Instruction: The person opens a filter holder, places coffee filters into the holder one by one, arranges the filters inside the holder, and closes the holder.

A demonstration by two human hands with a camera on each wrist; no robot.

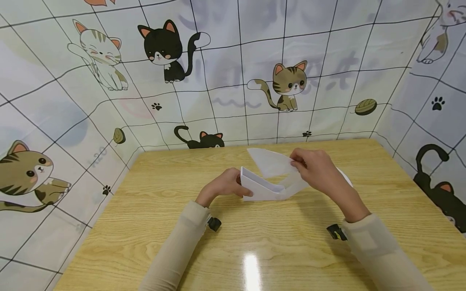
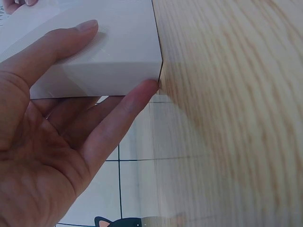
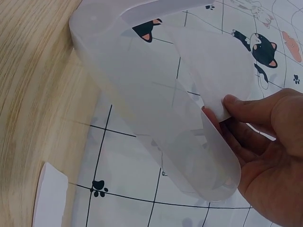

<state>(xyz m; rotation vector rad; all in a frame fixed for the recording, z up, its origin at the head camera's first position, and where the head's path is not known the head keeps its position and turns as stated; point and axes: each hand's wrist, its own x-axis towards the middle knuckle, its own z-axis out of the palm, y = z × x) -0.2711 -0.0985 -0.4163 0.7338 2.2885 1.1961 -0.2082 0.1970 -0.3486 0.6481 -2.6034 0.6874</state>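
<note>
A white box-like holder (image 1: 260,186) with an open top rests low over the table, and my left hand (image 1: 227,182) grips its left end. In the left wrist view my thumb lies across the holder's smooth white face (image 2: 118,42), with the fingers round its end edge. A translucent plastic section (image 3: 137,94) continues from the holder and ends in a rounded tip near my right hand (image 1: 316,167). That hand pinches the corner of a thin white sheet (image 1: 273,159) between thumb and fingers, raised above the plastic section.
Behind my right forearm, part of a white object (image 1: 344,176) shows on the wooden table (image 1: 255,230). It appears again as a white piece (image 3: 51,196) in the right wrist view. A cat-print grid sheet (image 1: 225,81) stands along the table's back and sides.
</note>
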